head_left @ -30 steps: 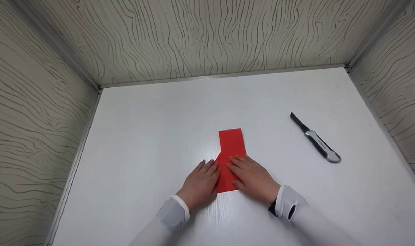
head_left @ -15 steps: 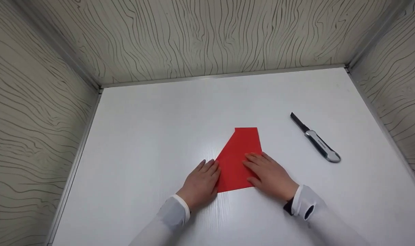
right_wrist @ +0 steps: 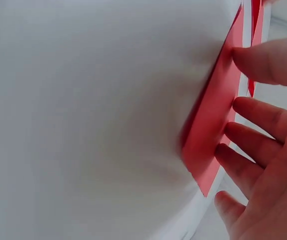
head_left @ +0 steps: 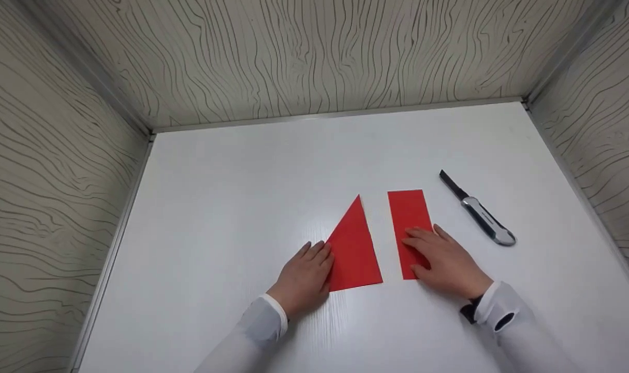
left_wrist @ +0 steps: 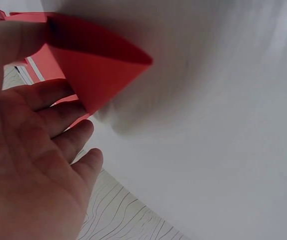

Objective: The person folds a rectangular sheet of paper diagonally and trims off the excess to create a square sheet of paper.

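Note:
A red folded paper piece [head_left: 353, 254] with one slanted side lies before me. My left hand [head_left: 304, 277] rests with extended fingers on its left edge. In the left wrist view, the folded paper [left_wrist: 101, 77] bulges open at its fold, with thumb and fingers touching it. To its right, apart by a narrow gap, lies a red rectangular paper strip [head_left: 407, 207]. My right hand [head_left: 449, 264] lies over the strip's right side, fingertips touching it. In the right wrist view, the thumb and several nearly straight fingertips press on the strip [right_wrist: 213, 115], whose near edge is slightly raised.
A utility knife [head_left: 477, 210] with a black blade and grey handle lies right of the strip, its blade toward the back left. The white table [head_left: 231, 197] is bordered by wood-patterned panels [head_left: 304, 57] at the back and both sides.
My right hand has slid right with the red strip, drawing it out from over the left piece until a gap shows between them. The left hand has stayed in place.

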Tool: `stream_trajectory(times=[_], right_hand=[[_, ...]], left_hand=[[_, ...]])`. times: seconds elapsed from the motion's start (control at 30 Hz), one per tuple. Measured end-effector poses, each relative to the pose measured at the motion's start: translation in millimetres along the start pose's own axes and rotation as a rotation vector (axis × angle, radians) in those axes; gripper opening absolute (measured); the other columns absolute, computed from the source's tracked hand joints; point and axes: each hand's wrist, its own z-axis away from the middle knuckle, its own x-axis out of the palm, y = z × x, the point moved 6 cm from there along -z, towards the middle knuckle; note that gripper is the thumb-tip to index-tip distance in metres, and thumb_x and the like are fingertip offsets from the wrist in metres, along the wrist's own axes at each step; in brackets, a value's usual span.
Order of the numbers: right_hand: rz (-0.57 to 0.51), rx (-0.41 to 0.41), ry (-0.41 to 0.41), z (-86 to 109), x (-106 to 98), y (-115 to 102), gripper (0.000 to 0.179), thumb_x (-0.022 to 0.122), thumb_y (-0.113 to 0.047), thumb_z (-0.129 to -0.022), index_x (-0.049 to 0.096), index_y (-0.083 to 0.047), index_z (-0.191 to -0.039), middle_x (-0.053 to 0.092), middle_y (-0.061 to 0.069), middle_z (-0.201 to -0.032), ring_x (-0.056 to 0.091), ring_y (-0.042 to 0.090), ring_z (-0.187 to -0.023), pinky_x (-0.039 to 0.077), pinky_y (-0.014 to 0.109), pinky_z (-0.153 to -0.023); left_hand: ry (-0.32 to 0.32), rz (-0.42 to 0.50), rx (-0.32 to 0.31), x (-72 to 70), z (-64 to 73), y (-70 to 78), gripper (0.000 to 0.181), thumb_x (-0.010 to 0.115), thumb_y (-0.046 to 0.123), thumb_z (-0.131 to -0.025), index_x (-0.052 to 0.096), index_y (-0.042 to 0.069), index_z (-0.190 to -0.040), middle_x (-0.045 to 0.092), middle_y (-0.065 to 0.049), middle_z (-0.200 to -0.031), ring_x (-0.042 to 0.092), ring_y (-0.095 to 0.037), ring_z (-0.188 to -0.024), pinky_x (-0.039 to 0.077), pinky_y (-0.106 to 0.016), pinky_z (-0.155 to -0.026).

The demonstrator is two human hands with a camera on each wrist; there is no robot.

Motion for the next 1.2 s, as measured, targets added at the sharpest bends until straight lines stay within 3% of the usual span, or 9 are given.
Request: stream_trajectory(times=[0.27, 0.4, 0.57, 0.67, 0.77, 0.97, 1.2], right_hand=[[-0.022, 0.051, 0.006, 6.7, -11.1, 23.6, 0.058, 0.077, -0.013, -0.091, 0.065, -0.003, -0.147, 0.06, 0.019, -0.157, 0.053, 0.044, -0.148, 0.024, 0.069, -0.13], [-0.027, 0.063, 0.021, 8.5, -13.8, 25.4, 0.057, 0.075, -0.012, -0.09, 0.065, -0.002, -0.145, 0.059, 0.021, -0.156, 0.053, 0.046, -0.146, 0.029, 0.069, -0.129], [-0.051, 0.059, 0.141, 3.2, -16.7, 7.9, 0.043, 0.074, -0.008, -0.094, 0.072, -0.001, -0.136, 0.065, 0.02, -0.143, 0.06, 0.043, -0.132, 0.053, 0.063, -0.112], [-0.087, 0.058, 0.185, -6.4, -15.5, -10.7, 0.037, 0.072, -0.007, -0.096, 0.075, -0.003, -0.133, 0.069, 0.018, -0.134, 0.065, 0.039, -0.123, 0.059, 0.059, -0.104], [-0.14, 0.08, 0.153, -20.8, -9.7, -28.1, 0.038, 0.071, -0.008, -0.099, 0.074, -0.003, -0.136, 0.07, 0.018, -0.132, 0.065, 0.038, -0.121, 0.06, 0.056, -0.102], [-0.24, 0.206, 0.056, -51.1, 3.9, -44.1, 0.052, 0.071, -0.018, -0.101, 0.062, 0.001, -0.149, 0.063, 0.023, -0.141, 0.062, 0.043, -0.128, 0.061, 0.056, -0.103], [-0.258, 0.259, 0.066, -72.1, 13.0, -49.7, 0.058, 0.073, -0.023, -0.1, 0.061, 0.006, -0.148, 0.06, 0.027, -0.141, 0.06, 0.044, -0.126, 0.063, 0.055, -0.099]], left_hand=[[-0.001, 0.029, -0.003, -0.2, -0.6, -1.1, 0.074, 0.076, 0.039, -0.098, 0.05, 0.017, -0.164, 0.05, -0.002, -0.17, 0.047, -0.026, -0.158, 0.038, -0.046, -0.131], [-0.001, 0.048, 0.002, 0.0, -2.3, -2.0, 0.072, 0.074, 0.039, -0.099, 0.051, 0.016, -0.164, 0.05, -0.003, -0.17, 0.046, -0.027, -0.158, 0.037, -0.046, -0.132], [-0.01, 0.069, 0.007, -0.4, -5.9, -3.9, 0.071, 0.072, 0.038, -0.1, 0.05, 0.015, -0.164, 0.048, -0.003, -0.171, 0.044, -0.027, -0.16, 0.035, -0.046, -0.133], [-0.021, 0.062, 0.01, -0.2, -9.1, -4.3, 0.07, 0.07, 0.038, -0.101, 0.049, 0.015, -0.164, 0.047, -0.004, -0.172, 0.043, -0.027, -0.16, 0.034, -0.045, -0.133], [-0.029, 0.065, 0.007, -0.3, -11.9, -4.5, 0.07, 0.069, 0.037, -0.101, 0.049, 0.015, -0.165, 0.046, -0.004, -0.173, 0.043, -0.028, -0.161, 0.034, -0.045, -0.133], [-0.034, 0.084, -0.003, -1.5, -13.9, -4.4, 0.076, 0.074, 0.038, -0.098, 0.047, 0.015, -0.166, 0.045, -0.004, -0.173, 0.043, -0.028, -0.161, 0.035, -0.045, -0.133], [-0.02, 0.076, 0.001, -0.6, -13.0, -4.2, 0.073, 0.073, 0.038, -0.099, 0.049, 0.015, -0.164, 0.046, -0.003, -0.172, 0.044, -0.027, -0.16, 0.036, -0.044, -0.132]])
